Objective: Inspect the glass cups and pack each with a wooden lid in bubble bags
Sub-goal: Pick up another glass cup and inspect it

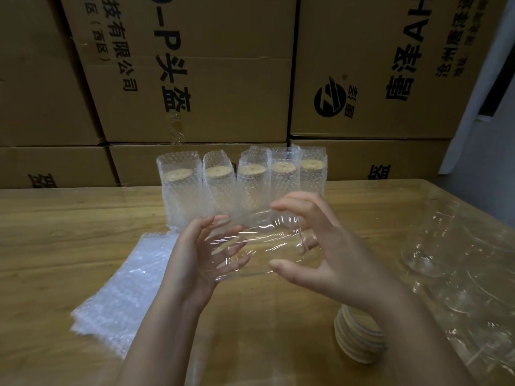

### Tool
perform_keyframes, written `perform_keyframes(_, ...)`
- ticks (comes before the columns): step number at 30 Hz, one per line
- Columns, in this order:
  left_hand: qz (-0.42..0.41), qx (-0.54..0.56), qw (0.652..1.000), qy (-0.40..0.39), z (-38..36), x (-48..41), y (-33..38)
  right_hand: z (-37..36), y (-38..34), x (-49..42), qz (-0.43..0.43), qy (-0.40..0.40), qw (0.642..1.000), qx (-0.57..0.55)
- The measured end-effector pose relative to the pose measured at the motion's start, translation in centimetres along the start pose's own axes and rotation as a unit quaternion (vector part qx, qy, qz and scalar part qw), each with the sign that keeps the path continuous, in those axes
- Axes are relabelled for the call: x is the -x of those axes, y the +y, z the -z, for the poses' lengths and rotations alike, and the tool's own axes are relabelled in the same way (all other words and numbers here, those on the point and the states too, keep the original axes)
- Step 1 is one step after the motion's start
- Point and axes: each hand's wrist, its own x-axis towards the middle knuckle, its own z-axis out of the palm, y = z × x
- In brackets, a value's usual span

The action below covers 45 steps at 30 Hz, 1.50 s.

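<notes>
Both hands hold one bare cup (264, 246) up off the table (55, 232), lying on its side between them, prob. so light runs through the glass and chips or cracks show: that's the inspect step, packing of this one not yet begun. L hand (206, 254) grasps one end w/ fingers spread and bent round the wall. R hand (328, 246) clamps the other end claw-wise, thumb below and fingers over the top. So both are gripping the cup, neither let go. Which end is the mouth I can't tell, glass too clear. Supplies sit w/in reach on purpose, I'd say: flat bags (125, 288) in a pile just L of the hands, lids (359, 338) stacked near the R wrist, loose cups (446, 260) on the R side of the table. Finished packed cups (242, 185) stand upright in a row at the back edge, out of the work zone, in front of stacked boxes (195, 79). Counts: 1 cup in hand; 5 packed, each w/ a lid showing on top inside its bag; bags many, no. unclear; lids several, edges blur together; loose cups at least 2, overlap and glare hide the rest. Next needs a lid and a bag.
</notes>
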Motion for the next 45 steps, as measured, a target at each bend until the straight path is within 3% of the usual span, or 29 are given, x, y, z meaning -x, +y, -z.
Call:
perform_keyframes(5,-0.066,-0.02,0.997,-0.026,-0.8,0.1,-0.6,-0.6,-0.5,-0.2,-0.01,0.117,0.991,0.059)
perform_keyframes(8,-0.118,-0.062,0.99,-0.051,-0.8,0.1,-0.9,-0.6,-0.4,-0.2,-0.04,0.162,0.986,0.002)
perform_keyframes(11,-0.184,-0.177,0.963,-0.085,-0.5,0.3,-0.6,-0.5,-0.1,-0.2,-0.066,0.183,0.979,-0.064)
perform_keyframes(14,-0.259,-0.365,0.883,-0.143,-0.3,1.3,-0.1,-0.2,0.2,-0.3,-0.094,0.195,0.969,-0.118)
perform_keyframes(16,-0.275,-0.475,0.824,-0.14,-0.4,2.0,0.2,0.0,0.4,-0.3,-0.097,0.202,0.963,-0.151)
perform_keyframes(19,-0.298,-0.635,0.703,-0.113,-1.3,2.8,-0.1,-0.3,0.3,-0.4,-0.097,0.196,0.957,-0.193)
perform_keyframes(21,-0.311,-0.665,0.668,-0.117,-2.1,3.0,-1.1,-1.3,-0.1,-0.4,-0.085,0.227,0.947,-0.211)
perform_keyframes(24,-0.337,-0.595,0.717,-0.136,-2.9,2.6,-2.8,-2.6,-0.8,-0.7,-0.053,0.301,0.909,-0.282)
perform_keyframes(26,-0.353,-0.526,0.761,-0.142,-3.0,2.4,-3.3,-2.8,-1.0,-0.8,-0.029,0.307,0.895,-0.322)
perform_keyframes(33,-0.351,-0.304,0.879,-0.104,-4.2,1.8,-4.0,-4.2,-0.6,-1.2,-0.028,0.183,0.912,-0.365)
perform_keyframes(40,-0.353,-0.241,0.902,-0.056,-4.1,1.6,-3.7,-6.2,-0.4,-1.1,-0.064,0.172,0.922,-0.342)
perform_keyframes(45,-0.315,-0.213,0.924,-0.039,-4.1,1.6,-2.8,-7.0,-1.0,-0.9,-0.04,0.185,0.966,-0.176)
